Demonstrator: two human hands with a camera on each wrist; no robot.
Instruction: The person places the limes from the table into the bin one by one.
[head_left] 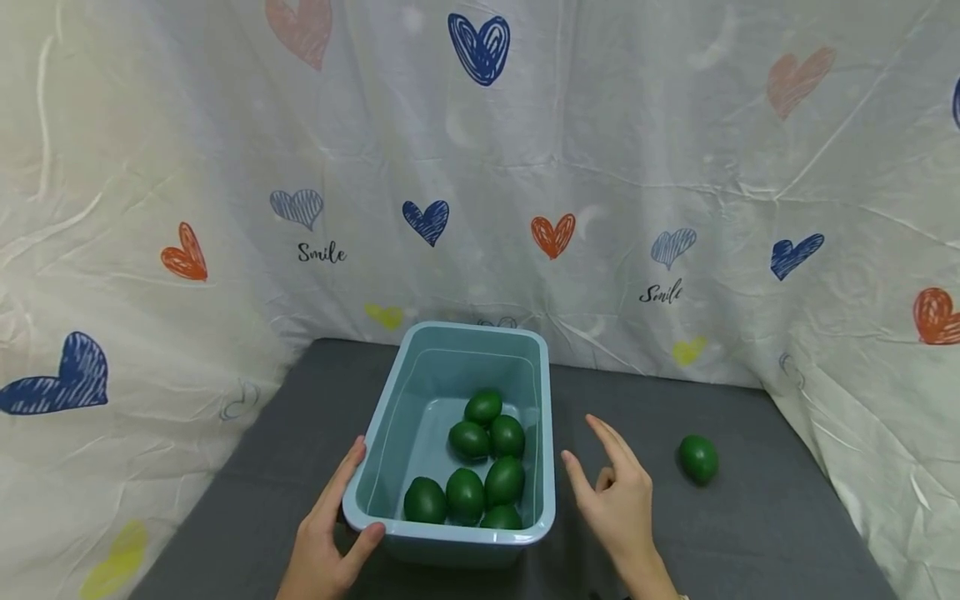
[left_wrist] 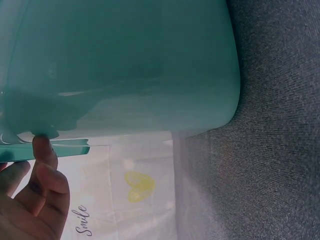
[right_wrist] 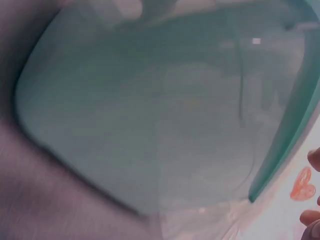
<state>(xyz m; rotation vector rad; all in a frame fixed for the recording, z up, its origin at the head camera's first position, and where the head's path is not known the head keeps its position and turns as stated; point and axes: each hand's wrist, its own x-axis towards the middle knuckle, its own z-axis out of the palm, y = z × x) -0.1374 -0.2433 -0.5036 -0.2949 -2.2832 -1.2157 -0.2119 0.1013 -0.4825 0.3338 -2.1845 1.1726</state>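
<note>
Seven smooth dark-green egg-shaped fruits (head_left: 480, 467) lie inside the pale blue rectangular plastic tub (head_left: 542, 392), gathered toward its near and right side; one more green egg-shaped fruit (head_left: 698, 458) lies alone on the grey fabric-covered tabletop (head_left: 750, 533), well apart from the tub on its right. Judged from this layout, the gathering of fruit into the tub is nearly complete, with the single loose fruit the only piece outstanding. The left hand (head_left: 326, 533) is set against the tub's near-left corner: the fingers run up the outer wall and the thumb curls over the front rim, so this grip has hold of the tub; the left wrist view confirms a finger (left_wrist: 46, 152) touching the rim edge. The right hand (head_left: 618, 492) hangs just beside the tub's right wall, between the tub and the loose fruit, its grip loosely spread, index finger extended, holding nothing and touching nothing visible. The right wrist view is blurred and shows only the tub wall. Behind stands a white crinkled cloth backdrop with coloured hearts (head_left: 480, 167).
</note>
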